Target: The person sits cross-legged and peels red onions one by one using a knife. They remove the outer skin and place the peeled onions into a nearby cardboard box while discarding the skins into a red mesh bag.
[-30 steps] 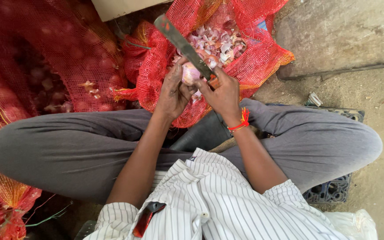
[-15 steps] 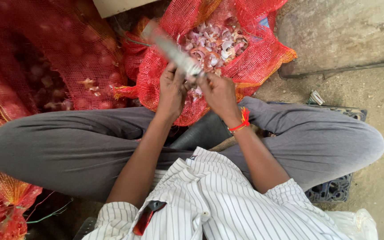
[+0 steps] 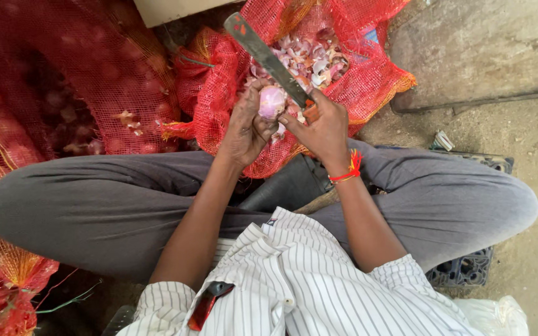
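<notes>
The person sits cross-legged on the ground, knees spread left and right. Between the knees, just ahead of the shins, lies an open mesh sack with peelings in it. Over its near edge the left hand holds an onion, with the right hand just beside it on the right. The knife runs from the right hand up and to the left, touching the onion and crossing above the peelings. Left of the open sack stands a full sack, reaching down past the left knee. Behind the right knee, a stone slab lies to the right of the open sack. A crate sits under the right leg.
</notes>
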